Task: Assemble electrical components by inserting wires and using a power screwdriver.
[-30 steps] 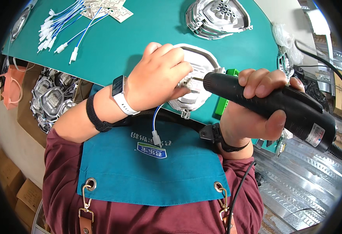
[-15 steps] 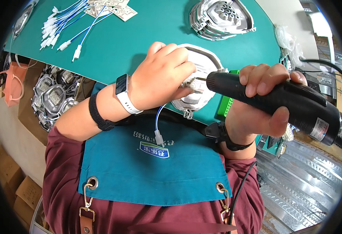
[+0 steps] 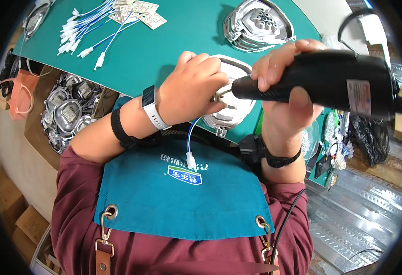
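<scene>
Now left hand (image 3: 192, 87) fingers curled flat on the housing (image 3: 230, 98), right hand (image 3: 283, 103) wrapped around the driver (image 3: 320, 82), tip beside left fingertips.

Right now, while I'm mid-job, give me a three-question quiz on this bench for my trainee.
1. True or false: the right hand grips a black electric screwdriver whose tip meets the white lamp housing.
2. What does the left hand rest on? A) the stack of metal housings B) the white lamp housing C) the loose blue-and-white wires
3. Fill in: a blue wire with a white connector hangs from the housing over the teal ____.

Key: 1 true; 2 B; 3 apron.
</scene>
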`<state>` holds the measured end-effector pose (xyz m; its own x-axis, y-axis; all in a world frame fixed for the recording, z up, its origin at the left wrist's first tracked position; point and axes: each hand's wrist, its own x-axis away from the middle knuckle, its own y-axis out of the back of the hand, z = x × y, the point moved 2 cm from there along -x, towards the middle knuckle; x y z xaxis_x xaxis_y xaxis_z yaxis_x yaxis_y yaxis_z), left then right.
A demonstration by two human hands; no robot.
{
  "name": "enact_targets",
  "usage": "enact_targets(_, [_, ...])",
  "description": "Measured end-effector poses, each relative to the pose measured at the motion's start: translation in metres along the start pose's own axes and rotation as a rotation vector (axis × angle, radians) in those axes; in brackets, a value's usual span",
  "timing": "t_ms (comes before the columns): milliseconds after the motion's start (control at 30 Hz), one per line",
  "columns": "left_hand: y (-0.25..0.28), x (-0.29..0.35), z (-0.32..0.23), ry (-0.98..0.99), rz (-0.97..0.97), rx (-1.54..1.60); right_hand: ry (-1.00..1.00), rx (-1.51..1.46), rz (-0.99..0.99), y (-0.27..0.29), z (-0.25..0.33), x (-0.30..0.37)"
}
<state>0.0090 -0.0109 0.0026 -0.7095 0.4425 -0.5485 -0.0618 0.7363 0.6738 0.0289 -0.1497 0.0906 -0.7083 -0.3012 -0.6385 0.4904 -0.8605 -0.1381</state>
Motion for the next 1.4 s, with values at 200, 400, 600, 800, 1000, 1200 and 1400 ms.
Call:
enact_targets(200, [0.005, -0.003, -0.011, 0.007, 0.057, -0.064, 0.183, -0.106, -0.302, 0.021, 0.071, 0.017])
enact_targets(400, [0.007, -0.020, -0.015, -0.100, 0.076, -0.172, 0.217, -0.033, -0.451, 0.071, 0.097, 0.056])
enact_targets(600, [0.029, -0.030, 0.001, 0.191, 0.099, 0.422, 0.228, 0.015, -0.593, 0.093, 0.109, 0.090])
enact_targets(800, [0.017, -0.023, -0.021, -0.095, 0.278, -0.189, 0.198, 0.069, -0.622, 0.105, 0.099, 0.089])
enact_targets(1000, [0.017, -0.058, 0.004, -0.141, 0.263, -0.251, 0.181, 0.093, -0.672, 0.128, 0.075, 0.070])
enact_targets(1200, [-0.008, -0.074, 0.033, 0.247, 0.683, 0.085, 0.126, 0.223, -0.758, 0.134, 0.061, 0.060])
enact_targets(1400, [-0.003, -0.073, 0.029, 0.222, 0.579, 0.123, 0.083, 0.232, -0.749, 0.134, 0.058, 0.060])
